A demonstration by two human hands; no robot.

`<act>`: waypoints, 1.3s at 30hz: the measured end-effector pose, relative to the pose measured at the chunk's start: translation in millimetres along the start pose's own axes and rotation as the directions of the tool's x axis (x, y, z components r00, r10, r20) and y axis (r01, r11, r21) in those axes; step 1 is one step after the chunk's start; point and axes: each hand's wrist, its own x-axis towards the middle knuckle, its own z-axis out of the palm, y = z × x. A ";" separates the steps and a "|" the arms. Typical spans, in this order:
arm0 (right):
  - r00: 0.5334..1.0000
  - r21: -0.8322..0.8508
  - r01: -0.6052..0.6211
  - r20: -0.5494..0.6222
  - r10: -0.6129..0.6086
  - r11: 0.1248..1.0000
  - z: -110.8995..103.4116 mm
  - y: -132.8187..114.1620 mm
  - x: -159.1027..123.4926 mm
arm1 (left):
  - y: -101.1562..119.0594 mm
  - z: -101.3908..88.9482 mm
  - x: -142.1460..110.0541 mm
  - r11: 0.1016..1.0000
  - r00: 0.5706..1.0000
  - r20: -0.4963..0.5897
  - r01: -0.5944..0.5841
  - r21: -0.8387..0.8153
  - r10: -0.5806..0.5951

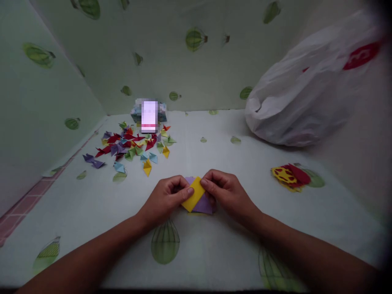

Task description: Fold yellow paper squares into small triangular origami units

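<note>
A yellow piece of origami paper, folded into a narrow rectangle, is held at a slant between my two hands. My left hand pinches its left side, thumb on top. At the upper right corner, the thumb and fingers of my right hand are closed on it. Purple paper lies just beneath, with a thin yellow edge showing under it. My fingers behind the yellow paper are partly hidden.
Several small folded paper cranes in many colours lie in a heap at the back left. Behind them a lit phone leans on a blurred box. Red and yellow paper cut-outs lie at right, below a large white plastic bag.
</note>
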 end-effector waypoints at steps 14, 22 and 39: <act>0.999 -0.007 0.035 0.024 -0.035 0.999 10.6 5.6 -5.8 | -8.7 9.6 -3.9 0.996 0.994 -0.073 -0.086 -0.014 0.085; 0.984 -0.057 0.150 0.103 -0.143 0.987 10.8 2.9 -7.4 | -4.1 12.5 -8.5 0.991 0.991 -0.021 -0.132 0.006 0.132; 0.993 -0.296 0.115 0.029 -0.112 0.948 -2.5 -2.9 1.1 | -2.7 -0.5 2.6 0.993 0.983 -0.165 -0.057 0.108 0.074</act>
